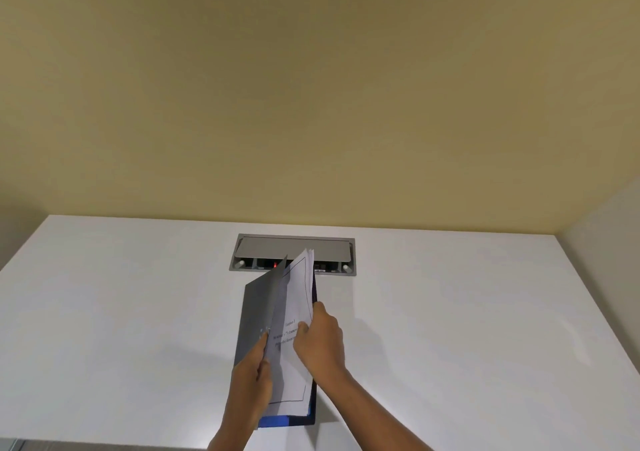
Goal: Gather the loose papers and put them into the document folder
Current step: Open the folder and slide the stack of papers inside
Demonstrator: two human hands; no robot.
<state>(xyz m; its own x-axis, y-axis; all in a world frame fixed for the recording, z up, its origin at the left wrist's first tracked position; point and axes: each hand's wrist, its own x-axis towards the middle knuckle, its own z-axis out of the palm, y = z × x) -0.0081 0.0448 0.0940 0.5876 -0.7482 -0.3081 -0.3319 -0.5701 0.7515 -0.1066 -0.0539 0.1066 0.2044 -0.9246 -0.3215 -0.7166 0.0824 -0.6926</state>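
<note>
One dark blue document folder [258, 315] stood half open on the white table [450, 312], near the table's near edge and in line with the grey power-socket box [294, 248] set into the tabletop farther back. The left hand [251, 378] pinched the raised front cover between thumb and fingers, holding it tilted up and to the left; a small pale mark on that cover was too blurred to read. The right hand [318, 343] was closed on one stack of white papers [294, 298], thumb pressed on the top sheet and fingers behind, the stack standing between the two covers with its far corner rising above the folder's top edge. The number of sheets could not be counted; several edges showed at the far corner. The top sheet bore a thin rectangular border and three short lines of centred print, too small to make out. A bright blue strip of the folder's inside showed at its near end. One small red light glowed inside the socket box, whose lid was propped open.
</note>
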